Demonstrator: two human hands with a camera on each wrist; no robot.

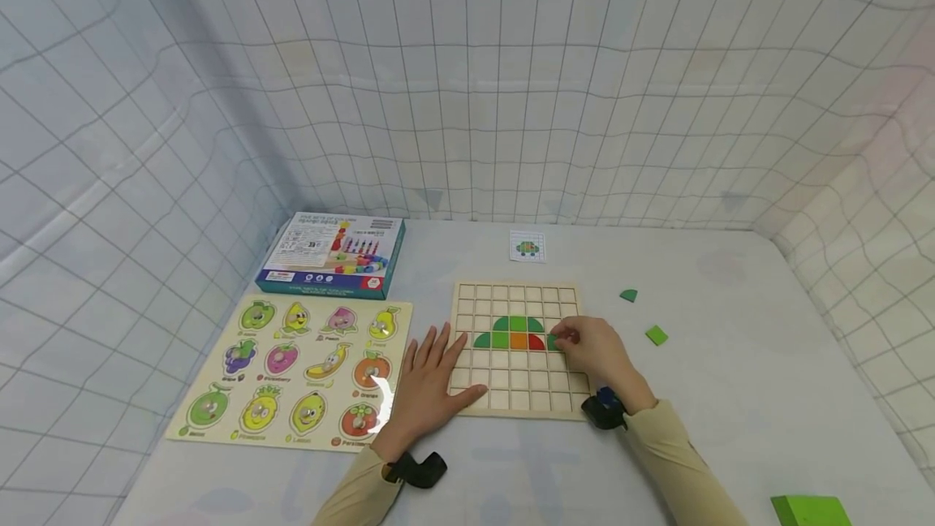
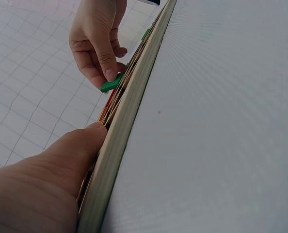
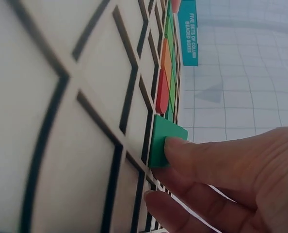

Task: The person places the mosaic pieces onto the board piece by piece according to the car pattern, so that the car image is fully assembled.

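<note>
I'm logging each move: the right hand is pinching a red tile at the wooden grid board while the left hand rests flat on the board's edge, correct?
Not quite: the tile pinched by the right hand is green, as the right wrist view shows. The left hand does rest flat on the wooden grid board.

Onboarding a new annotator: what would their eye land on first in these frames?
Probably the wooden grid board at table centre, with a small dome of green, orange and red tiles. The right hand pinches a green tile at the right end of that dome, while the left hand lies flat on the board's left edge. Next, the bright fruit puzzle on the left, with a teal box behind it.
</note>
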